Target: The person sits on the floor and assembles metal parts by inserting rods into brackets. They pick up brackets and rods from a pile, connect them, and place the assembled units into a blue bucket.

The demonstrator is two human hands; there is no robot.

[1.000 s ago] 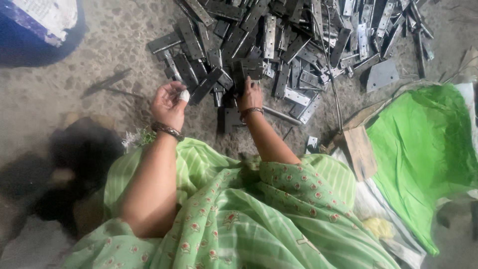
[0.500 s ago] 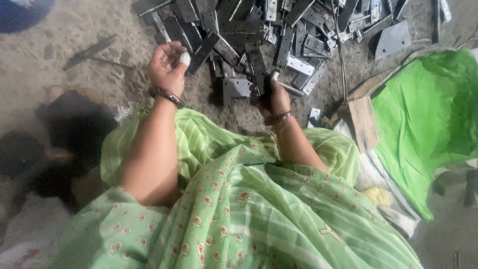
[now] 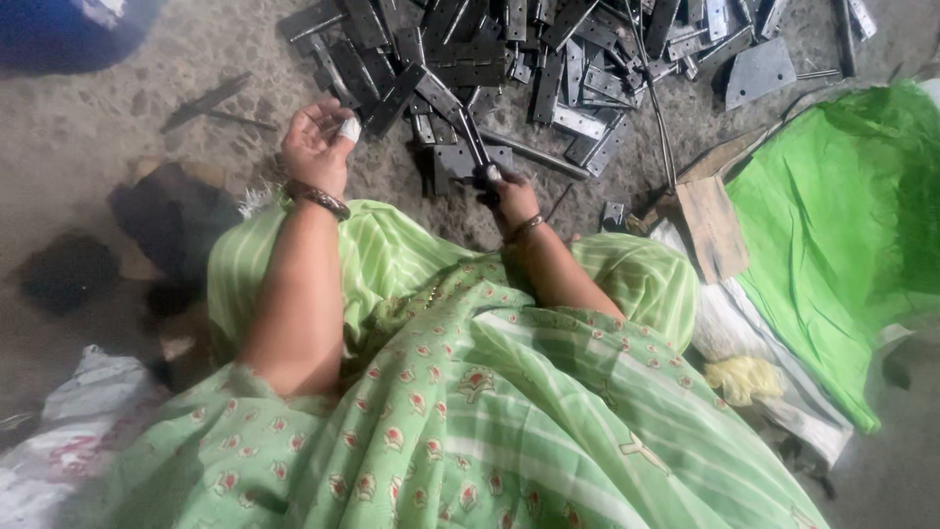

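Metal strip [image 3: 468, 137]: dark, flat, long, sits centre-top of frame at the near edge of the pile of metal strips [image 3: 548, 59]. Its lower end is inside the right hand [image 3: 504, 191]; the rest sticks up and left out of the fist toward the pile.

Left to right:
- Upper left: blue container [image 3: 69, 29], partly cut off by the frame edge.
- Lower left: white sack [image 3: 88, 421] on the grey floor [image 3: 98, 137]; dark patches beside it.
- Left hand [image 3: 315, 147]: upper left of centre, palm up, fingers loosely curled and apart, holding nothing I can see. White bandage [image 3: 350, 128] on 1 fingertip, bangle at the wrist. The nearest pile strip lies just beside that fingertip; contact or not, cannot tell.
- Right hand: centre, fingers wrapped tight on the strip's lower end, bangle at the wrist.
- Right of centre: brown wooden block [image 3: 710, 225], small and tilted.
- Right edge: green cloth [image 3: 832, 216] spread on the floor, with white sheeting below it.
- Bottom: green patterned garment [image 3: 470, 392] fills the frame.

Versus 0.5 s ago: the right hand sat low on a flat plate near the pile's edge, with no strip visibly standing out of it; now the strip is up in the fist. Left hand holds the same raised, palm-up pose. The view has tilted a little, so more of the pile shows at the top.
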